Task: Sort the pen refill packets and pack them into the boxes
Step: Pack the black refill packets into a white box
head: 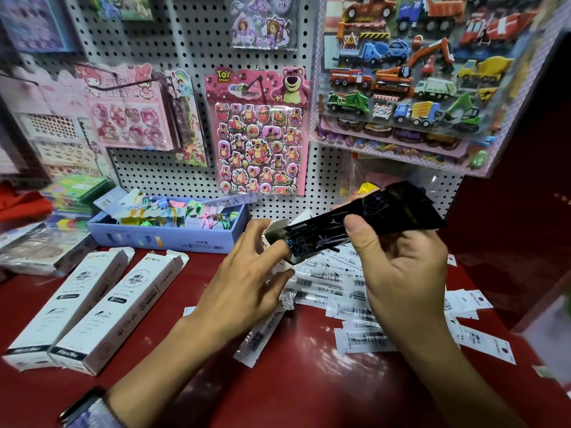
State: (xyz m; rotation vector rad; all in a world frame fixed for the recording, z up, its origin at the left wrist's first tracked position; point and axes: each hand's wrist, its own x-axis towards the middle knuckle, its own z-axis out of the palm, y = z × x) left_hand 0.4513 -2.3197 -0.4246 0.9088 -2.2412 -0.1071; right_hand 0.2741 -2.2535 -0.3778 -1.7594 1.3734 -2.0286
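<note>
Black glossy refill packets [370, 217] fanned, blurry, purple print.

red table [309, 381], white boxes [92, 307], black packets [370, 217]

Both forearms are bare, no sleeves in view. The left wrist wears a watch [81, 406] with a dark case and a pale lilac woven band. The left hand [247, 279] and right hand [401, 273] carry no rings or gloves; nails are short.
</note>
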